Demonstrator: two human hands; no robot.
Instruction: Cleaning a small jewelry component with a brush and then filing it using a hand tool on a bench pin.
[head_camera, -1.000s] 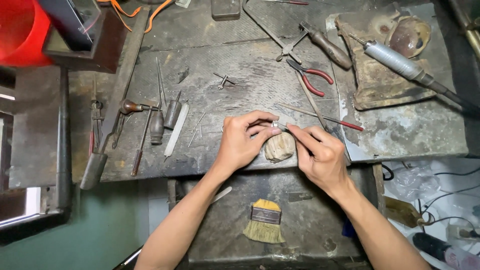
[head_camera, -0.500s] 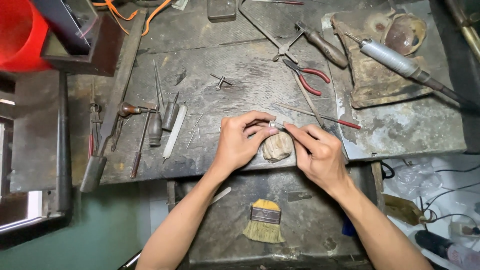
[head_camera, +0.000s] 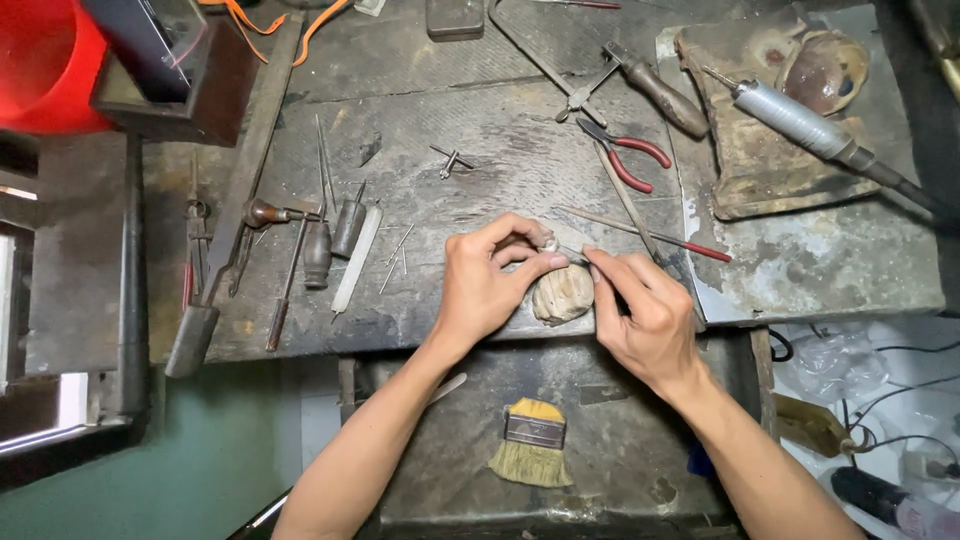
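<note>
My left hand (head_camera: 490, 285) pinches a tiny pale piece (head_camera: 549, 243) between thumb and forefinger, braced on a worn wooden bench peg (head_camera: 562, 295) at the front edge of the workbench (head_camera: 470, 150). My right hand (head_camera: 645, 315) grips a thin metal file (head_camera: 568, 238) whose tip lies against that piece. The two hands nearly touch over the peg. What the small piece is cannot be made out.
Red-handled pliers (head_camera: 625, 155), a wooden-handled tool (head_camera: 660, 95), a rotary handpiece (head_camera: 815, 130) on a leather pad (head_camera: 760, 170), and several gravers (head_camera: 320, 245) lie on the bench. A yellow brush (head_camera: 530, 440) rests in the tray below. A red container (head_camera: 40, 65) stands far left.
Both hands stay at the peg with only slight shifts of the file; the view has tilted a little.
</note>
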